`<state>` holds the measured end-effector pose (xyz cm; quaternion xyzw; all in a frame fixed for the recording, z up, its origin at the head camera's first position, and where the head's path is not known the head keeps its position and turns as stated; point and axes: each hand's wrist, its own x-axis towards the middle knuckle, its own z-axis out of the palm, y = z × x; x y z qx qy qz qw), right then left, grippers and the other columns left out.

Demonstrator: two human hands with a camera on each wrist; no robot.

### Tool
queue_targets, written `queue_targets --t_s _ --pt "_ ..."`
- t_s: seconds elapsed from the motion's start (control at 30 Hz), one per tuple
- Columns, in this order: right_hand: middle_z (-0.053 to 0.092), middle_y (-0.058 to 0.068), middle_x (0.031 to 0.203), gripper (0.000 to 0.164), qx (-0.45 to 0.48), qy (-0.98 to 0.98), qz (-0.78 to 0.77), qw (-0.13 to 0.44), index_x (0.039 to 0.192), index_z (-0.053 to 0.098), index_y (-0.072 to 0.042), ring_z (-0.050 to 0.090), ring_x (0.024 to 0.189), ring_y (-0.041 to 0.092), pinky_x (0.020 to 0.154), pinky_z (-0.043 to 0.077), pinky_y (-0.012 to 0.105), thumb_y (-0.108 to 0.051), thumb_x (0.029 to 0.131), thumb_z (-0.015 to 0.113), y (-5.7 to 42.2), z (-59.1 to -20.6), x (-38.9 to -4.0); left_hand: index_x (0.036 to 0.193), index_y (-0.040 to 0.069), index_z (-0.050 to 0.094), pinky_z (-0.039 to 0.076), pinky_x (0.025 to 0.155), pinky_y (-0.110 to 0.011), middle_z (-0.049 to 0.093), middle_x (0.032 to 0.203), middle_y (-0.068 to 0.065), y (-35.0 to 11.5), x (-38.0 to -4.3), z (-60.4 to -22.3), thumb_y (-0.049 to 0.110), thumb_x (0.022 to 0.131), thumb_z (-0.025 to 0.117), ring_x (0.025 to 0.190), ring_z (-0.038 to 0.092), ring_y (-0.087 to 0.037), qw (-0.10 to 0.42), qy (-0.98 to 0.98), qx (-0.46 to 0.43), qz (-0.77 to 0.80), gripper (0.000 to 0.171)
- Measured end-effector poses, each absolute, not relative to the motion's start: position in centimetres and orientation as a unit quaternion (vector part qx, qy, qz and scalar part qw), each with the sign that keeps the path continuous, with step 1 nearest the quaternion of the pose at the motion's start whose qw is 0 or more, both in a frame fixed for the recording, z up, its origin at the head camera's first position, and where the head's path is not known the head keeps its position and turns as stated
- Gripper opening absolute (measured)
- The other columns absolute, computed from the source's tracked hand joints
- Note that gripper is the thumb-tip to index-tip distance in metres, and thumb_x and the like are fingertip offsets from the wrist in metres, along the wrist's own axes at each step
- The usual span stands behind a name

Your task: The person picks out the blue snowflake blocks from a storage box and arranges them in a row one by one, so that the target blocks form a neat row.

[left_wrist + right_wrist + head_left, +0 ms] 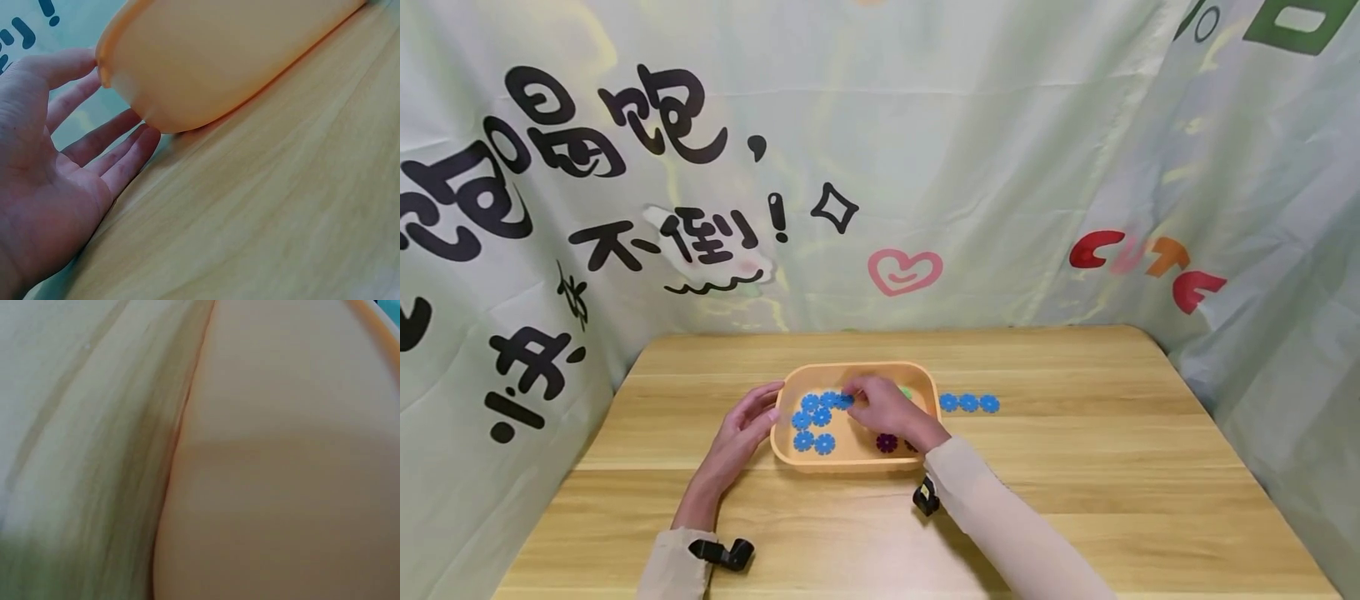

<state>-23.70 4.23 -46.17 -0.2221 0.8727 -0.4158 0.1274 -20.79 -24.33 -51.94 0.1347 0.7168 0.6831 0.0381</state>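
An orange plastic tray [850, 461] stands on the table, with several blue snowflake-shaped discs [803, 440] in its left part. My left hand [737, 437] touches the tray's left end, its fingers fairly straight; in the left wrist view that hand [69, 150] has fingertips against the outer wall and rim. Reaching over the tray from the right, my right hand [883, 408] pinches a blue snowflake disc [844, 402] beside the others. The right wrist view holds only the tray's outer wall [281, 487] and the tabletop, so that hand is out of it.
Three blue discs [968, 403] lie in a row on the wooden table [1075, 483], just right of the tray. A purple disc [887, 442] sits at the tray's front right, and a green piece [906, 392] is partly hidden behind my right hand. A printed curtain [985, 183] hangs behind the table.
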Motion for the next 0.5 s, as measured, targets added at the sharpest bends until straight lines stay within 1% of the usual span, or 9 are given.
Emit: queue_targets --t_s 0.07,0.13,0.23,0.4,0.5 --pt "0.067 0.011 0.117 0.029 -0.223 0.872 -0.416 0.131 0.125 0.067 -0.001 0.06 0.097 0.021 0.083 0.055 0.034 -0.004 0.096 0.065 4.3 -46.2 -23.7 0.15 0.011 0.048 0.052 0.098 -0.034 0.046 0.151 -0.018 -24.3 -20.8 -51.9 0.021 0.105 0.058 0.135 0.048 -0.033 0.037 0.717 0.139 0.682 0.047" --pt "0.068 0.01 0.117 0.029 -0.228 0.872 -0.413 0.131 0.124 0.067 -0.001 0.061 0.101 0.02 0.087 0.055 0.034 -0.003 0.095 0.066 4.2 -46.3 -23.8 0.15 0.011 0.048 0.052 0.098 -0.033 0.046 0.15 -0.019 -24.3 -20.9 -51.8 0.021 0.105 0.058 0.134 0.049 -0.032 0.036 0.716 0.14 0.682 0.047" --pt "0.068 0.01 0.117 0.032 -0.235 0.876 -0.403 0.124 0.125 0.067 0.0 0.062 0.104 0.021 0.09 0.054 0.034 -0.004 0.093 0.07 3.9 -46.4 -23.9 0.149 0.01 0.048 0.052 0.098 -0.033 0.047 0.15 -0.019 -24.3 -20.9 -51.8 0.02 0.105 0.058 0.134 0.049 -0.032 0.035 0.715 0.139 0.684 0.047" --pt "0.067 0.012 0.115 0.037 -0.247 0.89 -0.369 0.106 0.124 0.068 0.003 0.061 0.097 0.021 0.088 0.054 0.032 -0.008 0.09 0.078 3.1 -46.8 -23.9 0.148 0.013 0.05 0.053 0.097 -0.034 0.048 0.149 -0.016 -24.3 -20.9 -51.9 0.019 0.104 0.059 0.134 0.05 -0.032 0.04 0.715 0.129 0.686 0.045" --pt "0.066 0.01 0.113 0.036 -0.248 0.903 -0.339 0.092 0.12 0.07 0.002 0.06 0.096 0.019 0.087 0.053 0.03 -0.011 0.089 0.08 2.8 -47.0 -23.9 0.148 0.013 0.05 0.053 0.098 -0.034 0.048 0.149 -0.016 -24.3 -20.9 -52.0 0.018 0.104 0.059 0.134 0.049 -0.032 0.04 0.715 0.127 0.687 0.045"
